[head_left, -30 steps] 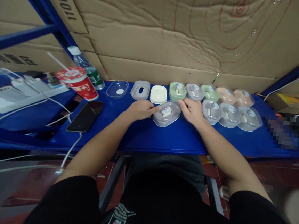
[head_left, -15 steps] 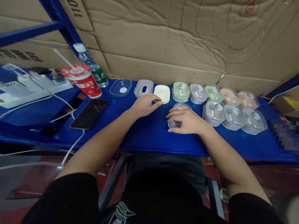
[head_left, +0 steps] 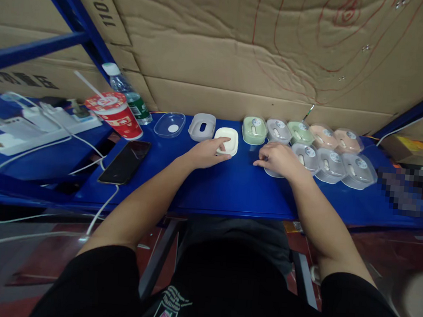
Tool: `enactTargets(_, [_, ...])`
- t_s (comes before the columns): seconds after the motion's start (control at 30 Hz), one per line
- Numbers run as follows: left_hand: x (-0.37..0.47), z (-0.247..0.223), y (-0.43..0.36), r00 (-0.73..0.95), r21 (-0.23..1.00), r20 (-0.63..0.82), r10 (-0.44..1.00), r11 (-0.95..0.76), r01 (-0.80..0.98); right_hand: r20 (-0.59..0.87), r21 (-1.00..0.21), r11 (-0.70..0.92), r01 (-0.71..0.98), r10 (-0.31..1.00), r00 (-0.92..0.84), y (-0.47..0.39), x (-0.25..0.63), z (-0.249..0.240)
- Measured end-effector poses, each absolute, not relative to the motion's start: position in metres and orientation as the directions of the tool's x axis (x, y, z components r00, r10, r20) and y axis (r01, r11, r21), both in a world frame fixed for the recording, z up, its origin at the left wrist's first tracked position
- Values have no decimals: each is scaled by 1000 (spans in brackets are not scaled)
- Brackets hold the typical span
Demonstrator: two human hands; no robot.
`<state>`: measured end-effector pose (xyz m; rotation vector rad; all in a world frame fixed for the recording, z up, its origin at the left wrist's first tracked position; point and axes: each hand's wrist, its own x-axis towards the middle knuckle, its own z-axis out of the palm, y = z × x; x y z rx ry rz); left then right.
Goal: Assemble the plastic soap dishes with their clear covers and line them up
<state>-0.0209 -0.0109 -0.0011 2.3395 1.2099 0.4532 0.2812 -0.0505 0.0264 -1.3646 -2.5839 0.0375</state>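
My left hand (head_left: 210,153) rests its fingers on a cream square piece (head_left: 231,136), thumb apart from the fingers. My right hand (head_left: 278,158) is curled over a clear-lidded box (head_left: 274,174), mostly hidden beneath it; whether the fingers grip it I cannot tell. Left of the cream piece stand a grey box part with an oval slot (head_left: 202,127) and a clear lid (head_left: 169,125) with a white round sticker. Behind and beside my right hand are a green box (head_left: 254,130), a grey box (head_left: 278,131) and several more lidded boxes.
A black phone (head_left: 124,162) lies at the left with a white cable. Behind it stand a red cup with a straw (head_left: 122,118) and a water bottle (head_left: 137,103). A power strip (head_left: 47,132) is further left, and cardboard (head_left: 206,44) rises behind the blue table (head_left: 230,194).
My right hand has moved to the right, with the clear-lidded box under it. The cream piece has come slightly nearer to me, and my left hand's fingers now lie over it.
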Motion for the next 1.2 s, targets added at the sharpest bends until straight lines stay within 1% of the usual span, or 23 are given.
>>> enactTargets(0.07, [-20, 4, -13, 563, 560, 73, 823, -501, 660, 197, -82, 566, 821, 816, -543, -49, 284, 25])
enactTargets(0.17, [-19, 10, -17, 563, 543, 54, 825, -497, 677, 217, 19, 539, 842, 820, -530, -53, 281, 26])
enactTargets(0.27, [-19, 13, -20, 547, 520, 21, 837, -476, 709, 252, 44, 551, 833, 801, -543, -66, 264, 26])
enactTargets(0.4, [-20, 13, -20, 559, 495, 6, 829, -488, 719, 295, -41, 704, 709, 687, -664, -83, 230, 17])
enactTargets(0.47, [-22, 14, -20, 576, 491, 6, 817, -504, 710, 300, -67, 746, 663, 649, -699, -86, 219, 9])
enactTargets(0.57, [-25, 16, -21, 599, 504, -39, 800, -502, 703, 285, -70, 742, 667, 656, -699, -84, 216, 1])
enactTargets(0.63, [-27, 17, -22, 606, 514, -43, 795, -502, 695, 260, -76, 735, 674, 667, -698, -80, 220, -2])
enactTargets(0.7, [-29, 17, -20, 594, 532, 14, 805, -509, 677, 238, -88, 733, 674, 673, -700, -76, 224, -2])
enactTargets(0.77, [-31, 17, -16, 539, 527, 130, 833, -518, 674, 235, -104, 740, 664, 667, -707, -73, 227, -1])
enactTargets(0.87, [-38, 16, -7, 387, 447, 307, 869, -491, 747, 241, -144, 766, 626, 641, -729, -72, 227, -1])
enactTargets(0.93, [-45, 13, -2, 296, 390, 343, 892, -422, 818, 238, -177, 766, 617, 642, -729, -71, 227, -1])
enactTargets(1.0, [-51, 9, 3, 249, 335, 301, 921, -346, 876, 236, -210, 743, 636, 670, -704, -69, 228, -3])
enactTargets(1.07, [-56, 4, 7, 240, 288, 234, 942, -303, 908, 231, -243, 714, 656, 700, -676, -67, 231, -4])
enactTargets(1.13, [-58, 2, 8, 247, 265, 188, 951, -292, 919, 224, -272, 696, 665, 718, -659, -65, 234, -6])
enactTargets(1.2, [-58, 1, 7, 236, 262, 182, 954, -279, 924, 222, -284, 686, 670, 726, -650, -64, 236, -7])
